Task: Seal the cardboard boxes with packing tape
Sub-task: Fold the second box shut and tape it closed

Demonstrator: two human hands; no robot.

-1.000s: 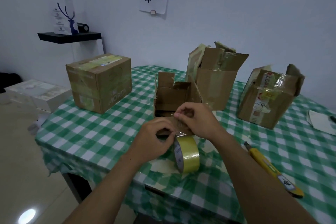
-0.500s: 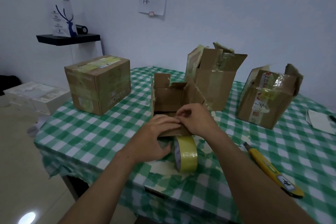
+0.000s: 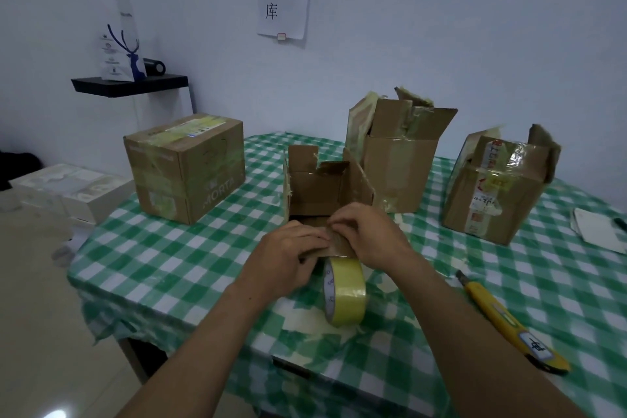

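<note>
A small open cardboard box (image 3: 315,187) stands mid-table, its back and side flaps up. Both hands are on its near flap (image 3: 339,245). My left hand (image 3: 288,251) lies over the flap's left part, fingers pressing on it. My right hand (image 3: 369,234) pinches the flap's top edge with curled fingers. A roll of yellowish packing tape (image 3: 346,292) stands on edge just below the flap, between my wrists. The loose end of the tape is hidden under my hands.
A taped-shut box (image 3: 186,166) sits at the left, a tall open box (image 3: 397,163) behind the small one, and a half-open box (image 3: 495,193) at the right. A yellow utility knife (image 3: 509,322) lies by my right forearm on the green checked table (image 3: 169,258). White boxes (image 3: 68,190) sit on the floor, left.
My left hand left the tape roll and moved up onto the near flap. Both hands closed in together on the flap, and the roll now stands untouched below them.
</note>
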